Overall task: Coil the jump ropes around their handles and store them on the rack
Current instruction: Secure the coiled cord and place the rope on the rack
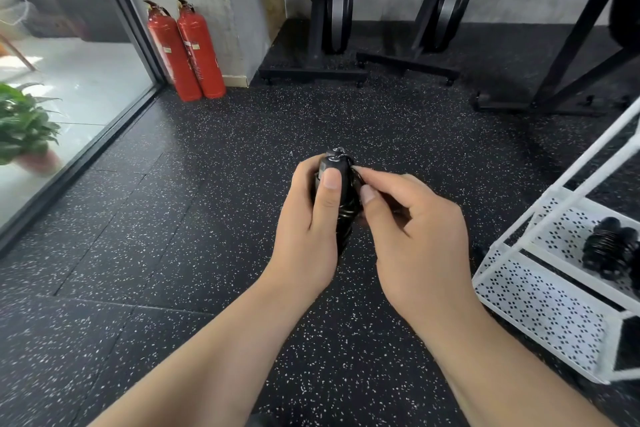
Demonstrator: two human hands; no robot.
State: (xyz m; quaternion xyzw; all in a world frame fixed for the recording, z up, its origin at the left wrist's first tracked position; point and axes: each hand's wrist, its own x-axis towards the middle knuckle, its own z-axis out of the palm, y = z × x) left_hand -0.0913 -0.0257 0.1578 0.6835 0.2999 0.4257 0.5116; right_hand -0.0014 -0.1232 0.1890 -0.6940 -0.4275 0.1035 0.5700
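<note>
White mesh rack (540, 305) holds one coiled rope bundle (609, 250); L grip (308, 215) clasps wrapped handles (334, 166), R grip (422, 229) pinches cord (346, 213).

My left hand (308, 218) and right hand (419, 232) are both bare. Forearms (221, 350) bare all the way to frame edge. Thumbnails (331, 178) short, plain.

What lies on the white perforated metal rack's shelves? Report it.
Black coiled jump rope bundles lie on the white perforated metal rack's farther shelf. The frame edge cuts off both shelves' right parts, so anything there is unseen.
</note>
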